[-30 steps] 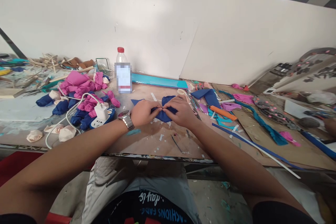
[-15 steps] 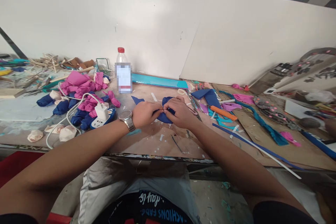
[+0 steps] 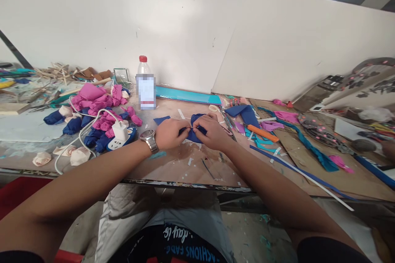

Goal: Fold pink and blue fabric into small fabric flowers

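My left hand [image 3: 168, 133], with a metal watch on its wrist, and my right hand [image 3: 211, 131] meet at the middle of the worktable [image 3: 173, 164]. Both pinch a dark blue foam piece [image 3: 194, 132] that is bunched up between the fingertips; most of it is hidden by the fingers. A small flat blue scrap [image 3: 161, 120] lies just behind my left hand.
A red-capped plastic bottle [image 3: 145, 84] stands behind the hands. At left lie pink and blue foam roses [image 3: 98, 119], a white charger on a power strip [image 3: 120, 133] and cream roses [image 3: 69, 154]. At right are an orange-handled knife [image 3: 262, 132], coloured strips and a long blue strip [image 3: 296, 170].
The blue piece has been gathered tighter between my fingers, and less of it spreads on the table to the left. My hands stay in nearly the same place.
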Demonstrator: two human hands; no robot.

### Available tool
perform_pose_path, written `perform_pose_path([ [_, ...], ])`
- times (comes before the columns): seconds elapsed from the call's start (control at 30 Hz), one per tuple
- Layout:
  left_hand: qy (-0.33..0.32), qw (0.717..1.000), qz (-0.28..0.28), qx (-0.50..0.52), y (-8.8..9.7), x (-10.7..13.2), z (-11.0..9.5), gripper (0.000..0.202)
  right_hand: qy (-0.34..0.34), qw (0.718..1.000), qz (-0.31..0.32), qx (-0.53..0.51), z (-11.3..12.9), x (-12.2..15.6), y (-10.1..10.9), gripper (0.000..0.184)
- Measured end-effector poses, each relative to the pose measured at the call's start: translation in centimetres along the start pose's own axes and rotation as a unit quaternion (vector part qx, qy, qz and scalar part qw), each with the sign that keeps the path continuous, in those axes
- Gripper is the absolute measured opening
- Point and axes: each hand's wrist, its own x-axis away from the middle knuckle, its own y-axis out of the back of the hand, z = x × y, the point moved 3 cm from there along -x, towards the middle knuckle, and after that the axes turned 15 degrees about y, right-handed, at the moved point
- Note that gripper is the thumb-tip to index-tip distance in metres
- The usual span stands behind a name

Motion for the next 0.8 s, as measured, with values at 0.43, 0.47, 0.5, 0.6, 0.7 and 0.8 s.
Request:
perform_pose_path([
  [0.43, 0.06, 0.998, -0.008, -0.005, 0.6, -0.28, 0.46, 0.027, -0.005, 0.999, -0.033, 0.009, -0.4, 0.2, 0.44, 0.007],
  [0.47, 0.063, 0.998, -0.007, -0.005, 0.62, -0.33, 0.5, 0.028, -0.005, 0.999, -0.036, 0.012, -0.44, 0.21, 0.48, 0.007],
  [0.5, 0.066, 0.998, -0.007, -0.005, 0.63, -0.38, 0.53, 0.028, -0.004, 0.999, -0.038, 0.015, -0.48, 0.22, 0.51, 0.007],
  [0.6, 0.075, 0.997, -0.006, -0.004, 0.7, -0.48, 0.68, 0.029, -0.001, 0.999, -0.037, 0.019, -0.58, 0.23, 0.5, 0.008],
  [0.7, 0.07, 0.998, -0.005, 0.005, 0.82, -0.45, 0.77, 0.029, 0.001, 0.999, -0.032, 0.019, -0.6, 0.21, 0.42, 0.008],
  [0.8, 0.029, 0.999, 0.015, 0.038, 0.82, -0.28, 0.54, 0.025, 0.009, 1.0, -0.019, 0.014, -0.48, 0.18, 0.29, 0.008],
])
